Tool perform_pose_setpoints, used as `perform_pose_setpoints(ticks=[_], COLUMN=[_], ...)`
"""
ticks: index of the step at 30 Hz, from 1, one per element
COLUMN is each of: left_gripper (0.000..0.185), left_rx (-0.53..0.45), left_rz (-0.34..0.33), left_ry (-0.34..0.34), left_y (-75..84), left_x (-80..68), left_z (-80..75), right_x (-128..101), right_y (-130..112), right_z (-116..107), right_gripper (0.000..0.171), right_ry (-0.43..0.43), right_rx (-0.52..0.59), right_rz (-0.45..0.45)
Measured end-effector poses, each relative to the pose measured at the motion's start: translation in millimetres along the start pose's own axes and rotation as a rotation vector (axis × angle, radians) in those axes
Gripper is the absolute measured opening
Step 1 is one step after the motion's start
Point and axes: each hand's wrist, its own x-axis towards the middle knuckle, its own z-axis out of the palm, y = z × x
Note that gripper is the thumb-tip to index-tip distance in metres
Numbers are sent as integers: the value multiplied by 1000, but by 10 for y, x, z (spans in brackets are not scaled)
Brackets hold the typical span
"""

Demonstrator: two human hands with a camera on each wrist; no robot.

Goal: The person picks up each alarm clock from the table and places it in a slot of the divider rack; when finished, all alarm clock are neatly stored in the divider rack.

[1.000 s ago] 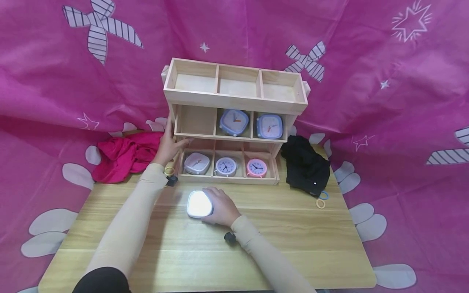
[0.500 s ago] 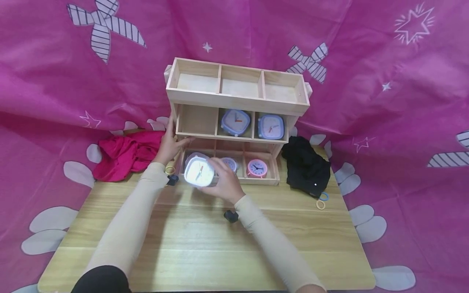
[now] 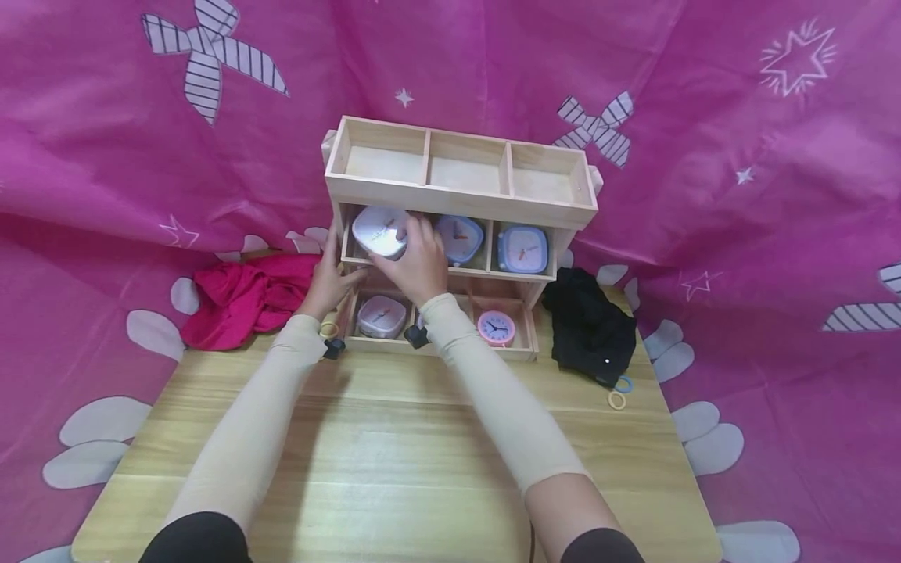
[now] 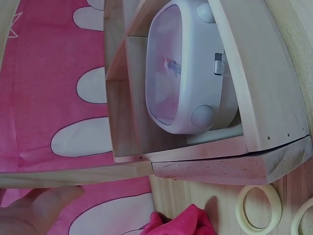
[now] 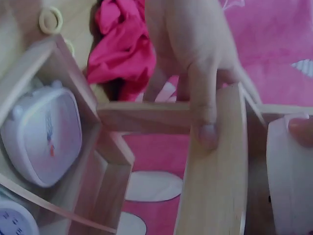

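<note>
A three-tier wooden rack [image 3: 461, 197] stands at the back of the table. In its middle tier, my right hand [image 3: 421, 264] holds a white alarm clock [image 3: 378, 227] by its right side, within the left compartment. My left hand [image 3: 328, 281] grips the rack's left side; the right wrist view shows its thumb over the middle tier's board [image 5: 215, 186]. Two blue alarm clocks [image 3: 461, 238] occupy the other middle compartments. Below are a whitish squarish alarm clock [image 4: 205, 73], a round one [image 5: 12, 220] mostly hidden by my right wrist in the head view, and a pink round one [image 3: 497, 328].
Red cloth [image 3: 246, 301] lies left of the rack, near yellow rings [image 4: 259, 209]. To the right are a black cloth [image 3: 587, 324], a blue ring [image 3: 623, 384] and a yellow ring [image 3: 616, 400]. A pink curtain [image 3: 450, 62] hangs behind the wooden table [image 3: 394, 453].
My right hand has lifted the white alarm clock from the tabletop, past the lower tier, into the middle tier's left compartment. My left hand has stayed on the rack's side.
</note>
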Motion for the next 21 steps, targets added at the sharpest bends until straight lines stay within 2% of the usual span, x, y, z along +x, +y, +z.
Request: perform_pose_setpoints(ticks=[5, 10, 15, 21], left_gripper=[120, 121, 120, 119], left_rx=[11, 22, 23, 33], left_rz=[2, -7, -5, -6], left_ry=[-10, -8, -12, -15], left_y=[0, 4, -20, -18], left_x=[5, -6, 2, 2], left_z=[-11, -13, -10, -18], right_x=[182, 198, 143, 104], right_y=[-58, -87, -59, -10], right_z=[129, 228, 281, 306], right_gripper=[49, 45, 49, 48], right_ry=[-7, 12, 7, -15], right_rx=[-168, -238, -228, -160], right_rz=[-12, -14, 5, 23])
